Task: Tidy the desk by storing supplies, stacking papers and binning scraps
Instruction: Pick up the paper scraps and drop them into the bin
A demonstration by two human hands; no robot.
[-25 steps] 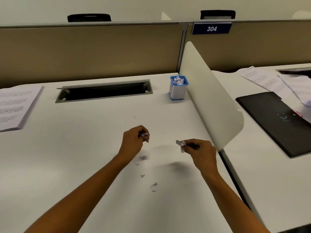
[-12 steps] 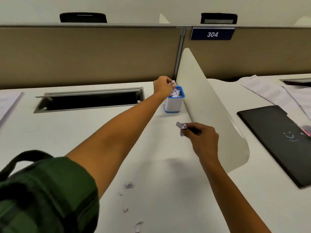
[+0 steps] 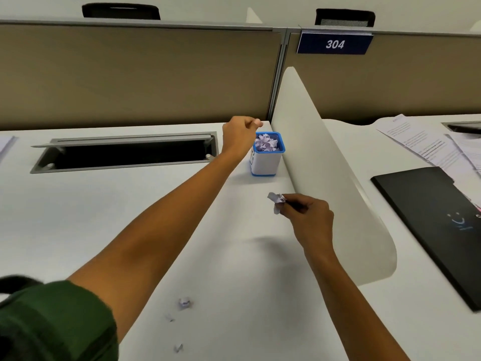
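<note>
A small white bin with a blue rim (image 3: 268, 165) stands at the back of the desk, against the white divider. It is filled with crumpled paper scraps (image 3: 266, 143). My left hand (image 3: 240, 132) hovers just left of the bin's rim, fingers curled shut, with no paper visible in it. My right hand (image 3: 309, 217) is above the desk in front of the bin and pinches a crumpled paper scrap (image 3: 276, 200). Three small loose scraps (image 3: 184, 303) lie on the near desk under my left arm.
A curved white divider (image 3: 328, 183) borders the desk on the right. Beyond it lie a black folder (image 3: 442, 225) and printed sheets (image 3: 421, 144). An open grey cable tray (image 3: 125, 155) is recessed at the back left. A beige partition (image 3: 143, 74) closes the far edge.
My left hand went from the desk up to the bin with a scrap, then drew slightly left of the rim; the scrap no longer shows. My right hand kept its scrap.
</note>
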